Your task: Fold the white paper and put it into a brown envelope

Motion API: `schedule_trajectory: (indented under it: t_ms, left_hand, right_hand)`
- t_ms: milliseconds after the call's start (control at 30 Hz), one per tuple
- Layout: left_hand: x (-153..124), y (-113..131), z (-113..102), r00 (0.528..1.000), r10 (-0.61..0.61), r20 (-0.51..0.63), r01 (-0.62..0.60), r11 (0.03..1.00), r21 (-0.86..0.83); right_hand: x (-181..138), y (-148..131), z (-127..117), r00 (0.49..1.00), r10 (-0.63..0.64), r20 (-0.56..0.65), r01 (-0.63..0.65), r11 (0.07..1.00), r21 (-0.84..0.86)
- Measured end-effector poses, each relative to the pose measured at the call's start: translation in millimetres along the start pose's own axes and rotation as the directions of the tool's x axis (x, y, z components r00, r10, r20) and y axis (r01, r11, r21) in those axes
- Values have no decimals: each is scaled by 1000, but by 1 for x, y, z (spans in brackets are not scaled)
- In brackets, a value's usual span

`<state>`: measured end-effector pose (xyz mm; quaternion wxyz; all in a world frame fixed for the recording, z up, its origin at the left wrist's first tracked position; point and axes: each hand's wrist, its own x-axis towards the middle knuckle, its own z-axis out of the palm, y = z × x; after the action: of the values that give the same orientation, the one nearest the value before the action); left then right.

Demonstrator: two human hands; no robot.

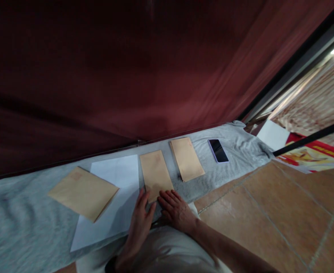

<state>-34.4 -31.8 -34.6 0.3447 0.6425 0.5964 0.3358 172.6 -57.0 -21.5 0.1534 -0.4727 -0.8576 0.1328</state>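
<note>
The middle kraft envelope (pixel 156 168), contents hidden, lies on grey cloth (pixel 10 216), a bare strip to its right. The left hand (pixel 141 214) touches its near-left corner, grip parted, hold unclear; the right hand (pixel 180 213) lies flat near-right, clasping nothing.

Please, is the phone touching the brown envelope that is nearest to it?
Apart. The head view shows grey cloth plainly visible between the phone and the envelope.
</note>
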Motion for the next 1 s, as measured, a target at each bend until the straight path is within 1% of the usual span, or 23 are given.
schedule_trajectory:
  t_ms: [33, 100, 133, 200, 300, 400, 500, 567, 633, 700, 733, 767, 800, 833, 867, 900, 933, 967, 1000]
  left_hand:
    - [2, 3, 2, 994, -108, -22, 104, 987, -124]
    - [8, 9, 4, 959, -281, -25, 260, 915, -310]
    - [12, 13, 3, 942, -336, -19, 307, 881, -358]
    - [19, 20, 1, 920, -392, 1, 362, 849, -385]
    - [29, 30, -2, 916, -394, 82, 394, 836, -381]
    - [34, 39, 0, 923, -364, 125, 382, 824, -420]
    - [34, 49, 1, 940, -315, 133, 341, 827, -447]
    - [32, 57, -1, 952, -273, 139, 306, 841, -446]
    - [30, 67, -4, 958, -241, 156, 286, 845, -452]
    - [29, 75, -7, 959, -226, 173, 282, 833, -475]
    - [29, 77, -8, 958, -233, 165, 284, 825, -489]
    - [29, 78, -8, 956, -252, 151, 294, 814, -501]
    - [28, 78, -7, 949, -283, 137, 313, 800, -512]
    - [28, 78, -5, 937, -322, 135, 343, 779, -525]
    - [28, 77, -2, 919, -364, 152, 386, 748, -540]
    - [28, 75, 1, 896, -403, 189, 436, 708, -556]
    - [28, 74, 4, 870, -431, 238, 485, 665, -568]
    - [28, 73, 8, 847, -446, 291, 527, 625, -575]
    - [29, 72, 10, 827, -452, 334, 558, 595, -578]
  right_hand:
    - [0, 0, 0, 1000, 2, -4, -2, 1000, 2]
    - [1, -1, 0, 1000, 8, -13, -8, 1000, 6]
    - [1, -1, 0, 1000, 12, -18, -12, 1000, 9]
    - [1, -2, 0, 999, 17, -31, -17, 1000, 15]
    - [1, -4, 1, 998, 19, -61, -18, 1000, 24]
    - [4, -6, 5, 994, 40, -98, -38, 999, 24]
    - [11, -8, 8, 982, 121, -146, -122, 993, -1]
    - [19, -8, 4, 966, 183, -184, -186, 983, 0]
    - [28, -6, -6, 946, 226, -234, -219, 974, 55]
    - [36, -1, -18, 905, 298, -305, -240, 947, 212]
    - [40, 1, -25, 864, 370, -341, -253, 905, 342]
    - [43, 3, -30, 807, 469, -358, -259, 827, 499]
    - [46, 4, -34, 743, 577, -339, -248, 708, 661]
    - [49, 5, -37, 680, 677, -282, -216, 553, 805]
    - [50, 4, -38, 629, 752, -195, -171, 378, 910]
    - [52, 2, -37, 595, 798, -92, -123, 204, 971]
    - [53, -1, -35, 580, 815, 7, -80, 48, 996]
    - [53, -5, -31, 576, 813, 89, -46, -77, 996]
    - [53, -9, -28, 572, 807, 148, -20, -167, 986]
